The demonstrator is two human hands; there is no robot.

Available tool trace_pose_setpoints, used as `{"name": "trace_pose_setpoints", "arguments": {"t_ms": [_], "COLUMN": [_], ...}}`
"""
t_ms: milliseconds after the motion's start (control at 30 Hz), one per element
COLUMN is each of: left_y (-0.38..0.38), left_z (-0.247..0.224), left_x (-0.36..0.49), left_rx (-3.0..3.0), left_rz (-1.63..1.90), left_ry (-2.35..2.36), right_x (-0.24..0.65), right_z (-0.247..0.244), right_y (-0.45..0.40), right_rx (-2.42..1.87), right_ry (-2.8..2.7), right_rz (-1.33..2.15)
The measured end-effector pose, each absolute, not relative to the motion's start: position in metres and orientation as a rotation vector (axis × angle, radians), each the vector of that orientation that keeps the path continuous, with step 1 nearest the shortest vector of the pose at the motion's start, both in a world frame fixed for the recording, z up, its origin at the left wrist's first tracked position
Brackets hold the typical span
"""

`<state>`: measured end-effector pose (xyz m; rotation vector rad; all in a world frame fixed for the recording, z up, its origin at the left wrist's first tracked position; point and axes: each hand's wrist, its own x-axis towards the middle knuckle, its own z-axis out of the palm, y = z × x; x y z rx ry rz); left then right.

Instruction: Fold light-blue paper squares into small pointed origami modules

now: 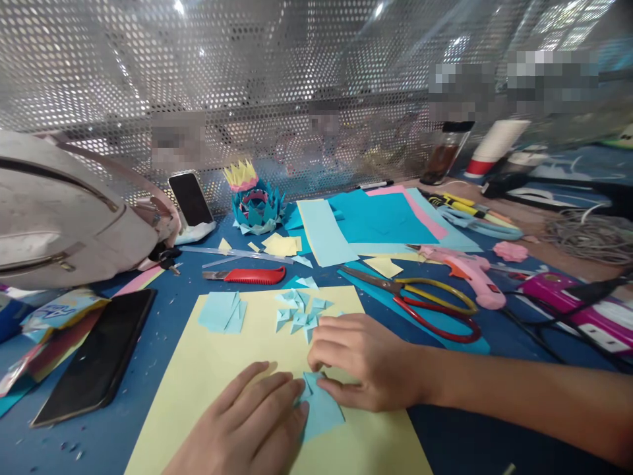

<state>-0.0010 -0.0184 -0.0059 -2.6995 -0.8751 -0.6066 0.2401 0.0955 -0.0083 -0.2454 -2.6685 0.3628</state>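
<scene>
A light blue paper square [321, 414], with a fold at its upper edge, lies on a pale yellow sheet [192, 389]. My left hand [244, 422] holds the paper's left side, thumb and fingertips closed on it. From the right, my right hand [359, 359] pinches the upper edge by the fold, fingers curled. Just beyond my right hand sits a cluster of small folded light blue paper pieces [298, 319]. A small stack of light blue paper squares [217, 312] rests at the yellow sheet's upper left corner.
Beyond the yellow sheet lie a red utility knife [254, 274], scissors [440, 303] and a pink glue gun [475, 277]. Behind them stand a blue paper model [257, 208] and coloured sheets [390, 218]. A phone [99, 356] and backpack [64, 211] are left, a power strip [573, 303] right.
</scene>
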Motion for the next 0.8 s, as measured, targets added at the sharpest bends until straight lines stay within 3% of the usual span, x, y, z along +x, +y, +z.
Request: {"name": "trace_pose_setpoints", "arguments": {"t_ms": [633, 800], "left_y": [-0.018, -0.018], "left_z": [-0.009, -0.029], "left_x": [0.0, 0.005], "left_rx": [-2.684, -2.607], "left_rz": [-0.594, -0.869], "left_ry": [-0.854, -0.896], "right_x": [0.241, 0.24], "right_z": [-0.007, -0.007], "right_y": [0.098, 0.097], "right_rx": [-0.16, -0.163], "right_ry": [-2.687, -2.665], "right_rz": [0.232, 0.251]}}
